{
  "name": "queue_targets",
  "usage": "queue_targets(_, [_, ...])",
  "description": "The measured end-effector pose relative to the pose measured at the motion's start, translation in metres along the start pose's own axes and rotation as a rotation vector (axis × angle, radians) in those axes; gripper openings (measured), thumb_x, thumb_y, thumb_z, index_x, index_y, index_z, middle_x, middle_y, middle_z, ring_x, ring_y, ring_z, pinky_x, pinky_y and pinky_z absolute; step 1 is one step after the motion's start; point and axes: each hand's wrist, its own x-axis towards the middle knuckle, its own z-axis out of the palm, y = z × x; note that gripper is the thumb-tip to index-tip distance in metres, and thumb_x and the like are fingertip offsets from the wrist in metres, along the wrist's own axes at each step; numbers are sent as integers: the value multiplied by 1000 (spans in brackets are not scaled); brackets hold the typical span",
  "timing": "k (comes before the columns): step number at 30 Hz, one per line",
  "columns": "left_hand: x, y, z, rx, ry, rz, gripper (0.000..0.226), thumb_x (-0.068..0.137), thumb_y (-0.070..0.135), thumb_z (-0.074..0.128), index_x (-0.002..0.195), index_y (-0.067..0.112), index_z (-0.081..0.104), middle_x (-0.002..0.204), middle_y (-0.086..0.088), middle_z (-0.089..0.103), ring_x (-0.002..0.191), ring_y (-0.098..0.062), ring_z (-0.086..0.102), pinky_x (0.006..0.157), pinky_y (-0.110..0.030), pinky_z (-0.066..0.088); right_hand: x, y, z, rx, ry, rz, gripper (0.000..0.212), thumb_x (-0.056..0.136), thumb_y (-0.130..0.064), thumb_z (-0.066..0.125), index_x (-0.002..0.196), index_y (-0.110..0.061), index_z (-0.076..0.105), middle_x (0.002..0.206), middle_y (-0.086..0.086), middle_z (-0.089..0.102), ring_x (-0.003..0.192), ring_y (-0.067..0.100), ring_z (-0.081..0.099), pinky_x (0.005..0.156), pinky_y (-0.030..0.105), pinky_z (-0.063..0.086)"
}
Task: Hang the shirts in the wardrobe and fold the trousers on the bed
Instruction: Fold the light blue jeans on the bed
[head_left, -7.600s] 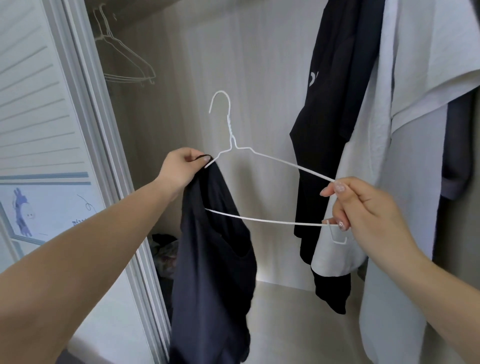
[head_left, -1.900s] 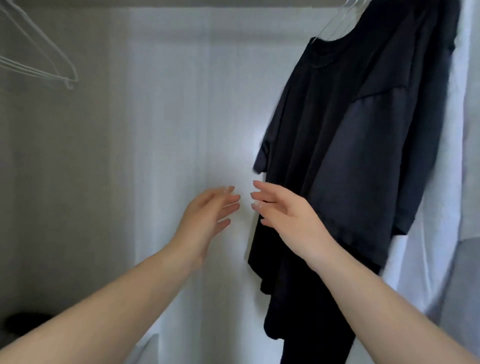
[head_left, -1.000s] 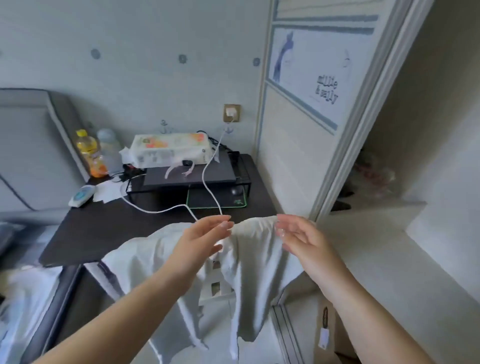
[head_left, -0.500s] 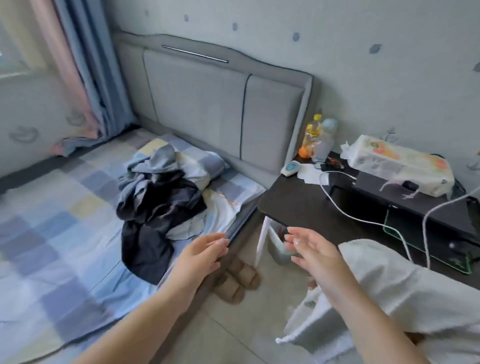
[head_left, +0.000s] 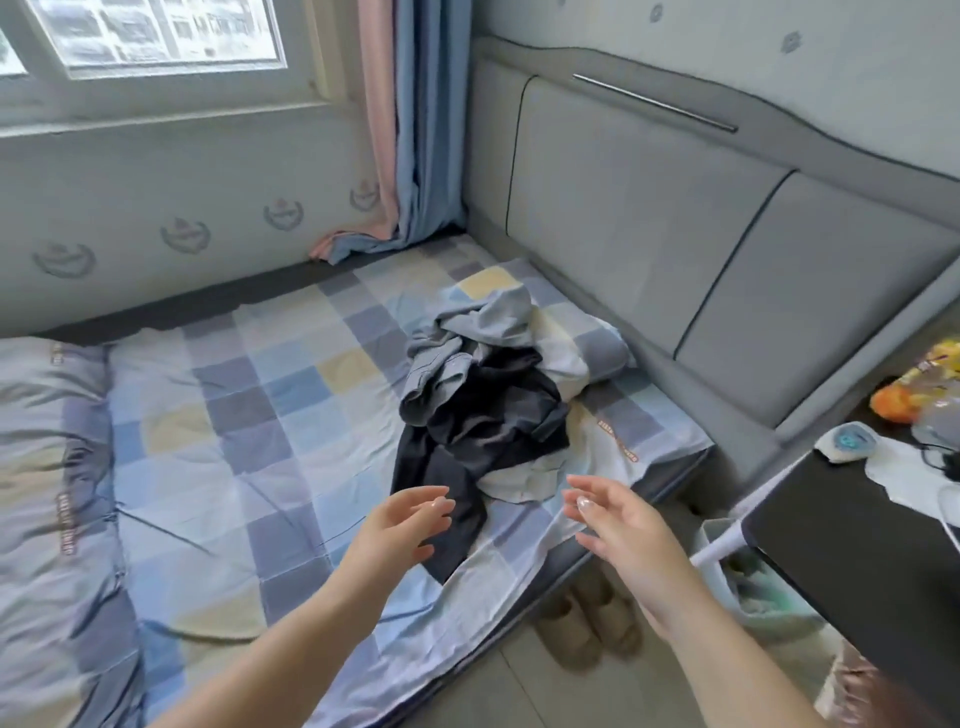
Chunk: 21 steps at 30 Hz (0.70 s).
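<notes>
A heap of clothes (head_left: 483, 400) lies on the bed (head_left: 270, 405) near the headboard: a grey-blue garment (head_left: 467, 332) on top, a black one (head_left: 467, 441) under it trailing toward me, and a pale one (head_left: 524, 480) at the near edge. My left hand (head_left: 402, 527) and my right hand (head_left: 618, 525) hover just short of the heap, both open, fingers apart, holding nothing. The wardrobe is out of view.
A checked sheet covers the bed, with a folded grey duvet (head_left: 47, 493) at the left. A padded grey headboard (head_left: 675, 234) stands behind. A dark desk (head_left: 852, 551) with small items is at the right. Slippers (head_left: 592, 618) lie on the floor beside the bed.
I have turned from the wardrobe, where the black shirt now hangs, past the desk to the bed. The clothes heap has come closer and centred; both hands stay open and empty.
</notes>
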Motion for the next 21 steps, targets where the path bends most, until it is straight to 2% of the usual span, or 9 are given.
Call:
queue_targets(7, [89,17,-3,-30,66,-74,18,93,32,60,109,28,66,106,12,73,101,-3,66,87,-27,50,114,-4,3,-42,-78,48,22,98,-19,50,107,-35,63,110,-10,67,101,2,63,90,27,52])
queue_targets(13, [228,39,5,-19,196,-137,14,92,27,62,105,25,68,103,7,73,102,-8,66,93,-31,49,274,6,1,-32,-153,118,24,98,-13,48,102,-33,61,108,-9,66,101,1,63,84,21,51])
queue_targets(18, [357,29,-16,52,357,-174,11,93,24,61,102,23,66,104,1,70,103,-15,64,97,-39,48,418,45,22,-199,-236,134,20,95,-20,53,100,-38,60,110,-8,66,106,8,61,98,34,48])
queue_targets(21, [422,5,-32,111,444,-209,9,94,22,59,101,22,65,106,0,68,102,-17,62,91,-37,47,489,76,45,-359,-301,94,21,94,-21,54,110,-33,59,113,-10,63,106,5,59,92,22,46])
